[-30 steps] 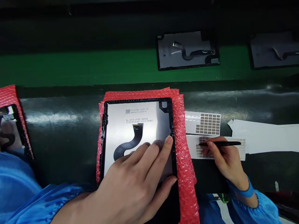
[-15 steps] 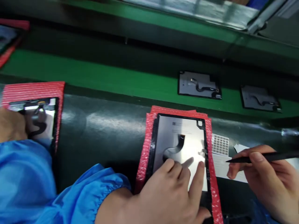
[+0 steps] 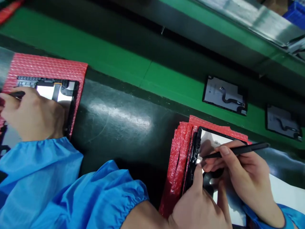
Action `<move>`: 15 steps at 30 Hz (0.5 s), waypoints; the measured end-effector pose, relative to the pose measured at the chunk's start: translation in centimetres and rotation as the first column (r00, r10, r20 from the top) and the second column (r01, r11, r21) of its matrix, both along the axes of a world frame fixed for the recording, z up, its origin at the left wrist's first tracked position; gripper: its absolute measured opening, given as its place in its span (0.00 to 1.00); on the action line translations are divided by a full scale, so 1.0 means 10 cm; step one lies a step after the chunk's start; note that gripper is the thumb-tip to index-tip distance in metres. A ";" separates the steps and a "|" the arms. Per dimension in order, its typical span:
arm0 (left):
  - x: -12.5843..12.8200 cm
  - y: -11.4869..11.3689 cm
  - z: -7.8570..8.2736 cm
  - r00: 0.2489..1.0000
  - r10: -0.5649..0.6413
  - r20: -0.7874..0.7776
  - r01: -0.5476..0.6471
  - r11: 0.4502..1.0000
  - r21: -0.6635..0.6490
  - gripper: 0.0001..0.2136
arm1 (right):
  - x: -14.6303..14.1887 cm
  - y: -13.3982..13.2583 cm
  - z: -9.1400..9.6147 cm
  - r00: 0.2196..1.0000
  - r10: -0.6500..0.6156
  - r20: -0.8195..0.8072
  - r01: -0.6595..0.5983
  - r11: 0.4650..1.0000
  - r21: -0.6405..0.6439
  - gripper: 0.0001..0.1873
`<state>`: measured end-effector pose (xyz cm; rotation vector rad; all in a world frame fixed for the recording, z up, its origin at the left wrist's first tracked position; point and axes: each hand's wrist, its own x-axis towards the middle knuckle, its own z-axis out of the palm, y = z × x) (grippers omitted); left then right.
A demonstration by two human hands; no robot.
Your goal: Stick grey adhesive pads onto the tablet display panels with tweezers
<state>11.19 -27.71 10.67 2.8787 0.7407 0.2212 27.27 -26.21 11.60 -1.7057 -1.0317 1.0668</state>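
Observation:
A tablet screen panel, with a silvery back, black frame and dark flex cable, lies on stacked red bubble-wrap sheets. My left hand rests over its lower part, fingers apart, one fingertip by the panel's left edge. Between the fingers of my right hand are slim black tweezers, their tip pointing down-left to the panel close to that left fingertip. Whether a small piece sits at the tip I cannot make out. My right hand hides the panel's upper right.
At left, a co-worker's hand in a blue sleeve works over another panel on red bubble wrap. Two more panels lie on the green strip behind. White paper lies right of my right hand.
My right hand has moved left from beside the panel to over it, bringing the tweezers' tip down near my left fingertip. My left fingers shifted toward the panel's left edge. The view has tilted.

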 end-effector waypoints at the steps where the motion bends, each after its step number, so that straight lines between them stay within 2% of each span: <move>1: 0.02 -0.04 -0.03 1.000 0.022 -0.013 -0.022 1.000 0.013 0.30 | 0.00 0.00 0.00 1.000 0.002 0.008 -0.002 1.000 -0.003 0.16; 4: 0.00 -0.19 -0.18 0.991 0.099 -0.091 -0.091 0.992 0.090 0.35 | 0.01 -0.03 -0.02 1.000 -0.001 0.025 0.001 1.000 -0.013 0.15; 7: -0.23 -0.19 -0.38 0.959 0.194 -0.207 -0.144 0.962 0.233 0.37 | 0.04 -0.06 -0.04 0.999 0.003 0.032 -0.001 0.999 -0.038 0.15; 9: -0.49 -0.02 -0.51 0.942 0.228 -0.247 -0.145 0.939 0.312 0.37 | 0.08 -0.07 -0.06 0.999 0.024 0.037 -0.022 0.998 -0.053 0.14; 12: -0.93 0.40 -0.62 0.937 0.255 -0.240 -0.146 0.908 0.393 0.38 | 0.13 -0.09 -0.09 0.995 0.079 0.057 -0.075 0.995 -0.068 0.12; 14: -1.09 0.61 -0.64 0.936 0.280 -0.215 -0.195 0.917 0.348 0.39 | 0.16 -0.10 -0.10 0.994 0.091 0.064 -0.086 0.994 -0.069 0.12; 15: -1.09 0.65 -0.63 0.933 0.297 -0.205 -0.237 0.932 0.272 0.39 | 0.16 -0.10 -0.09 0.994 0.089 0.063 -0.085 0.994 -0.073 0.12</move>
